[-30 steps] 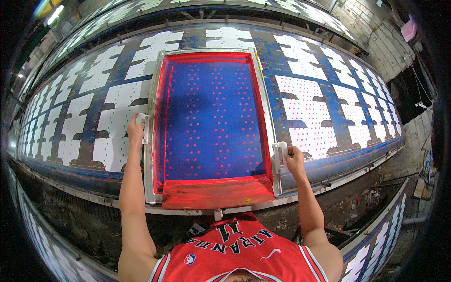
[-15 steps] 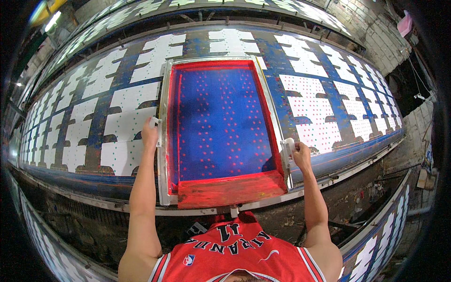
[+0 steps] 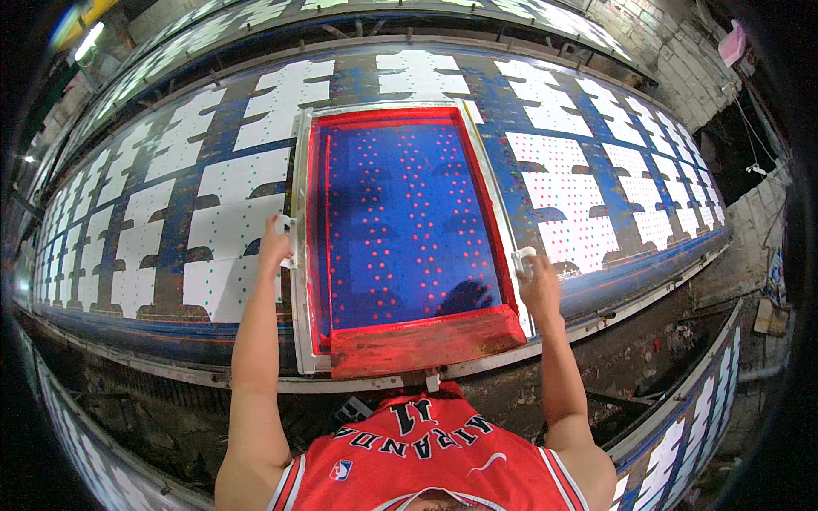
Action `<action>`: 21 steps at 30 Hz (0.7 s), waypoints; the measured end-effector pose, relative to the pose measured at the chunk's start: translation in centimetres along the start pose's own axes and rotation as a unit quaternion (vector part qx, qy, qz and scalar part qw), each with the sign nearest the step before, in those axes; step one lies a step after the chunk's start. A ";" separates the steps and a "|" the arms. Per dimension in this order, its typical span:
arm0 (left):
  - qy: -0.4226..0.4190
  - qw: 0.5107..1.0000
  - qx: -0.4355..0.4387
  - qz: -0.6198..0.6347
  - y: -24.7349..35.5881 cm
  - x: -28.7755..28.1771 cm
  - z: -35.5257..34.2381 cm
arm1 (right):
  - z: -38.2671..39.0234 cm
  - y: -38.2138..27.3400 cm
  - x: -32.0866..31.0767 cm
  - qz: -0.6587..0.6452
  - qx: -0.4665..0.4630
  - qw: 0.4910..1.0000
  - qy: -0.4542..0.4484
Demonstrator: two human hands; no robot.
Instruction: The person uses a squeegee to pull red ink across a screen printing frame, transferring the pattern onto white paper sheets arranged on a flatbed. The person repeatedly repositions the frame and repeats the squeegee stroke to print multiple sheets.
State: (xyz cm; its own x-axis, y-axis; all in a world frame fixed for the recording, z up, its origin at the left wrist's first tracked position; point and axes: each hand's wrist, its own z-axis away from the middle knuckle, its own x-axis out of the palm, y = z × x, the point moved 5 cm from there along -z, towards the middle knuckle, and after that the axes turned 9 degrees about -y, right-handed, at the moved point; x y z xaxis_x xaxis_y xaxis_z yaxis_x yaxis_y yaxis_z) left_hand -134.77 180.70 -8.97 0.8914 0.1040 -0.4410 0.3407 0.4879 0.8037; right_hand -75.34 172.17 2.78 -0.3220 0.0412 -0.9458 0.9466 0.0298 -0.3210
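Note:
A screen-printing frame (image 3: pixel 302 179) with pale metal sides lies over the long table in front of me. Its blue mesh (image 3: pixel 400 226) is bordered in red and carries rows of red dots. A red, ink-smeared strip (image 3: pixel 426 341) crosses the near end. My left hand (image 3: pixel 274 245) is closed on a white handle (image 3: pixel 288 228) at the frame's left side. On the right side, my right hand (image 3: pixel 538 288) closes round the other white handle (image 3: pixel 523 254), its fingers partly hidden. A dark shadow falls on the mesh near that hand.
White cut fabric pieces (image 3: pixel 239 200) with green dots lie left of the frame. To the right, pieces (image 3: pixel 567 200) bear red and green dots. A rail (image 3: pixel 630 298) runs along the table's near edge. Another table (image 3: pixel 682 443) stands at lower right, and a block wall (image 3: pixel 682 64) behind.
My right hand has shifted slightly inward and lower at its handle. The red strip has moved a little right, and the shadow on the mesh has grown. My left hand stays at its handle.

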 end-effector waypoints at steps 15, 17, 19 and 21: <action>0.048 0.994 0.047 -0.085 -0.6 0.4 -1.7 | 9.3 -14.5 5.2 0.089 -0.330 0.920 -0.192; 0.072 0.986 0.092 -0.115 0.3 0.4 -1.0 | 8.5 -15.5 6.1 0.107 -0.285 0.934 -0.188; 0.085 0.981 0.118 -0.125 0.6 0.4 -0.4 | 7.9 -17.0 6.9 0.104 -0.265 0.941 -0.181; 0.087 0.981 0.131 -0.114 0.7 0.2 -0.2 | 7.1 -17.6 7.2 0.106 -0.238 0.943 -0.206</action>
State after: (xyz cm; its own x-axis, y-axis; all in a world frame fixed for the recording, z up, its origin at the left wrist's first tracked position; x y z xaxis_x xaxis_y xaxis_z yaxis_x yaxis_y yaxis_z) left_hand -134.38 181.24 -8.54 0.7267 0.1764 -0.6639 0.6103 0.2778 0.7419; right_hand -94.20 164.88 1.32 0.0002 -0.2917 -0.9565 0.8434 0.5140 -0.1565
